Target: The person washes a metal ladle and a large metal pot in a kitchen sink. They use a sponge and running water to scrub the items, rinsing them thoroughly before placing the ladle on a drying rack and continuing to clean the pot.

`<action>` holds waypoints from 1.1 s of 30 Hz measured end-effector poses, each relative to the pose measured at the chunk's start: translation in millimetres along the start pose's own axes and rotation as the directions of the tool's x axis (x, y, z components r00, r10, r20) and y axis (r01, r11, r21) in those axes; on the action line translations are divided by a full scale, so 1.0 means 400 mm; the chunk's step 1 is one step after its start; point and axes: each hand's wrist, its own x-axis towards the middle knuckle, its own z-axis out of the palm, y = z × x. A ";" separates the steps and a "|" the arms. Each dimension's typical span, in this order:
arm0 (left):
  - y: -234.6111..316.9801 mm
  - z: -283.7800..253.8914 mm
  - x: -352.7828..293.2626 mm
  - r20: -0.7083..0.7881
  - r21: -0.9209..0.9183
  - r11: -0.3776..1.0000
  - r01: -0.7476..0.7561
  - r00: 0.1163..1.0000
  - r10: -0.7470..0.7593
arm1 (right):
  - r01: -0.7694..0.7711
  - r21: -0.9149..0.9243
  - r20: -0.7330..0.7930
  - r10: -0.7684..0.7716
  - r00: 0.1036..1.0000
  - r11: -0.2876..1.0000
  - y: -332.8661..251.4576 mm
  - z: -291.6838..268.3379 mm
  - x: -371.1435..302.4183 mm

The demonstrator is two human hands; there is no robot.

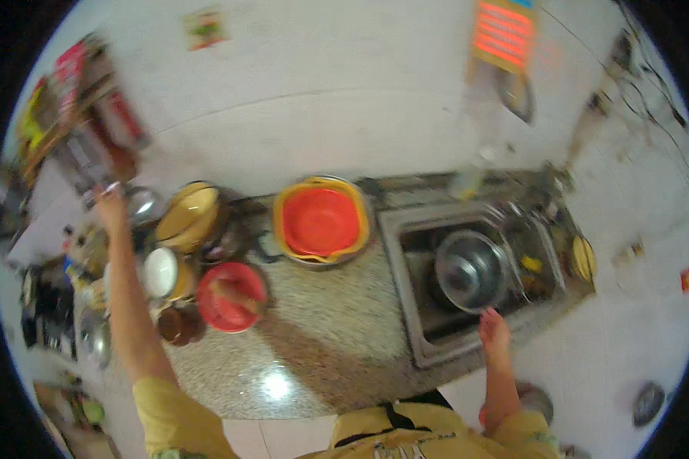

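At the left of the frame, the left hand is near a round silvery item, its grip too blurred to tell. Right of centre, the right hand is by the steel bowl in the sink; whether it grips, I cannot tell.

Counter across middle, wall behind. Sink right of centre, bowl in it. Right hand lower right, at bowl's near rim, contact unclear. Stacked basins left of sink; single basin lower left of stack, container left of that. Left hand upper left, near shelf.
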 end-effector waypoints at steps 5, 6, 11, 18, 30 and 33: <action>0.325 -0.126 -0.246 -0.296 -0.326 0.915 -0.237 0.945 0.139 | 0.093 0.012 0.001 -0.093 0.996 0.996 -0.053 -0.087 0.072; 0.415 -0.146 -0.327 -0.302 -0.301 0.901 -0.313 0.927 0.221 | 0.097 0.023 0.012 -0.097 0.995 0.995 -0.063 -0.114 0.089; 0.706 -0.193 -0.689 -0.175 -0.347 0.705 -0.618 0.781 0.599 | 0.043 0.044 0.037 -0.045 0.998 0.998 -0.067 -0.136 0.158; 1.085 -0.057 -1.288 0.502 -0.670 0.647 -0.365 0.419 0.757 | 0.116 -0.317 0.173 -0.063 0.983 0.941 -0.252 -0.190 0.372; 1.353 0.346 -1.870 0.929 -0.355 0.855 -0.378 -0.244 0.277 | 0.352 -0.936 0.312 0.445 0.839 -0.007 -0.306 -0.233 0.454; 1.357 0.432 -1.954 0.947 -0.315 0.788 -0.529 -0.229 0.225 | 0.204 -0.969 0.237 0.300 0.924 0.136 -0.232 -0.257 0.475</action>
